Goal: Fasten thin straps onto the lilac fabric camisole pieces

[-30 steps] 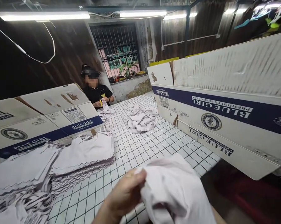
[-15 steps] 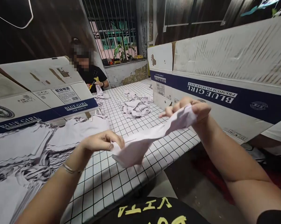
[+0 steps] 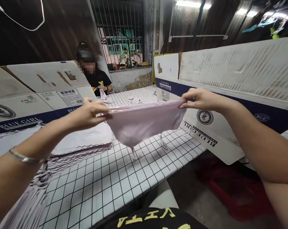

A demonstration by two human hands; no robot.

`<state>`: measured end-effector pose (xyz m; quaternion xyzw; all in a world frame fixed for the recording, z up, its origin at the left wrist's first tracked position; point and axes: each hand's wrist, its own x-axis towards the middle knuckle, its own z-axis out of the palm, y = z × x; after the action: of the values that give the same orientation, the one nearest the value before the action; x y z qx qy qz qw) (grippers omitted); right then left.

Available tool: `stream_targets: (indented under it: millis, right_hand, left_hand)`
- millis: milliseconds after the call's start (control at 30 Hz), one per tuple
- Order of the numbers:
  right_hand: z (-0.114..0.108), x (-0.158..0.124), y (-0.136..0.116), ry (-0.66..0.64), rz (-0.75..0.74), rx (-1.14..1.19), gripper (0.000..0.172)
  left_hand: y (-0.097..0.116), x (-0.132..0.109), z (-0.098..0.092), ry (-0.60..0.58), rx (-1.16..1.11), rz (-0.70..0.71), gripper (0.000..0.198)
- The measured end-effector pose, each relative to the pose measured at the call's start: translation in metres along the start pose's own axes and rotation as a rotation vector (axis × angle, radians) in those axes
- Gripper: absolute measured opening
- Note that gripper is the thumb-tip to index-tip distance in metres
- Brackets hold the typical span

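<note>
A pale pink garment hangs stretched above the gridded worktop, thin strips dangling beneath. The left hand has its grip pinched on one upper corner; the right hand pinches the other. Leftward lies a cloth stack. Printed cartons flank both sides; a co-worker is beyond.

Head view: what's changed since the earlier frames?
The pale lilac fabric piece went from a loose bunch, then a slanted strip, to spread wide with its top edge nearly level. The left hand rose; it and the right hand both pinch the top corners. Unchanged: wavy-edged pale fabric stack, white-and-blue cardboard boxes.
</note>
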<state>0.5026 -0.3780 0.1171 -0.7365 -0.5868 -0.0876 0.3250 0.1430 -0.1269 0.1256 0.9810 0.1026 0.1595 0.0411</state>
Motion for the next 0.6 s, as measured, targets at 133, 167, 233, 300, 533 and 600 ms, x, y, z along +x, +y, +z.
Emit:
stream_targets:
  millis: [133, 167, 233, 300, 533, 600]
  right_hand:
    - [-0.002, 0.058, 0.013, -0.101, -0.094, -0.304, 0.018]
    - [-0.002, 0.07, 0.014, -0.049, -0.125, -0.376, 0.019]
    - [0.001, 0.081, 0.016, 0.018, -0.208, -0.489, 0.024]
    - [0.012, 0.069, 0.018, 0.02, -0.272, -0.572, 0.028]
    - [0.111, -0.108, 0.016, -0.303, -0.258, -0.608, 0.021]
    - [0.134, -0.158, 0.011, -0.371, -0.22, -0.582, 0.019]
  left_hand:
    - [-0.018, 0.046, -0.012, 0.17, 0.258, -0.049, 0.03]
    - [-0.018, 0.055, -0.015, 0.205, 0.333, -0.044, 0.027]
    - [-0.014, 0.064, -0.014, 0.23, 0.451, 0.002, 0.023]
    - [-0.006, 0.055, 0.003, 0.197, 0.525, 0.077, 0.024]
    - [0.047, -0.085, 0.167, -0.064, 0.461, 0.107, 0.033]
    - [0.069, -0.12, 0.201, -0.123, 0.396, 0.051, 0.037]
